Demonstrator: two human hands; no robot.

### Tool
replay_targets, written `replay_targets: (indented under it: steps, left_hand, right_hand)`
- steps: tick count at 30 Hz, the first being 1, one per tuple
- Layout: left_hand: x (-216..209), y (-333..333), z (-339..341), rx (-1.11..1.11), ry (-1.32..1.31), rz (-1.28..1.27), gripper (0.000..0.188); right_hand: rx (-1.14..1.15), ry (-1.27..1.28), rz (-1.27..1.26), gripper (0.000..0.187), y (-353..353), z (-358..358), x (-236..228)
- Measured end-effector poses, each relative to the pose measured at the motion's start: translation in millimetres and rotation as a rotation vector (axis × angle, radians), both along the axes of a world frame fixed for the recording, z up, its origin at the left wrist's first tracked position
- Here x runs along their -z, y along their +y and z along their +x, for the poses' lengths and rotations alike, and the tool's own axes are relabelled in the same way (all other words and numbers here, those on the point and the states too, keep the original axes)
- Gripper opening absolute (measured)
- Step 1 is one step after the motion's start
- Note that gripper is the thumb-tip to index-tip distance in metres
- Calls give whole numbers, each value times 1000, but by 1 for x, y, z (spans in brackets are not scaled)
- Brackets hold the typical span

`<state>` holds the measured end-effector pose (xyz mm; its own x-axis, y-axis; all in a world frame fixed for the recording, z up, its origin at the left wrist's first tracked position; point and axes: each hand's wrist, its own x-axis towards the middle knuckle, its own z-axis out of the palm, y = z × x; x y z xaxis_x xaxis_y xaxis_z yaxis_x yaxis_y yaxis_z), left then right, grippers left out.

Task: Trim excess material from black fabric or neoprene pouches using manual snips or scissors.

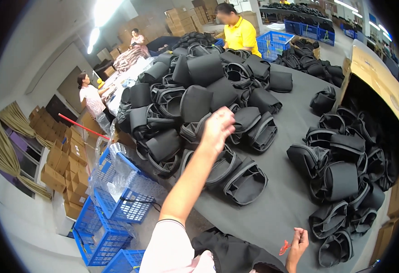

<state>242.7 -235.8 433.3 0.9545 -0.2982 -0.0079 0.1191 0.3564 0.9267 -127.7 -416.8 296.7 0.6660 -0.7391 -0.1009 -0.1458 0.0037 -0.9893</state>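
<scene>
A large heap of black zippered pouches (196, 103) with open tops covers the left and far side of the grey table (281, 182). My left hand (219, 128) is stretched out over this heap, its fingers loosely bent and apart, with nothing seen in them. Closer to me, one open pouch (246, 183) lies beside others on the heap's near edge. Low on the right, my right hand (298, 243) is closed in a pinch on a small red looped thing (284, 247), its kind too small to make out. Black fabric (236, 250) lies in front of my body.
A second pile of black pouches (340, 180) spreads along the right edge beside an open cardboard box (377, 77). Blue crates (113, 227) stand on the floor at left, near stacked cartons (69, 168). A person in yellow (241, 34) stands across the table; other people work farther off.
</scene>
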Motion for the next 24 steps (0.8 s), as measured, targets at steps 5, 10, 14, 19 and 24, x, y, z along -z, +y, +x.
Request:
replay_targets:
  steps: [5, 10, 14, 19, 24]
  left_hand:
    - [85, -57, -62, 263, -241, 425, 21]
    - [137, -131, -126, 727, -785, 775, 48]
    - [167, -172, -157, 908, -718, 911, 74]
    - [189, -188, -172, 921, -530, 895, 82]
    - [192, -223, -180, 934, -416, 748, 82]
  right_hand:
    - [127, -71, -129, 13, -51, 26, 0]
    - [199, -103, -455, 24, -101, 75, 12]
    - [17, -51, -329, 36, -102, 92, 31]
    - [214, -174, -413, 32, -96, 69, 16]
    - [265, 85, -649, 42, -126, 55, 14]
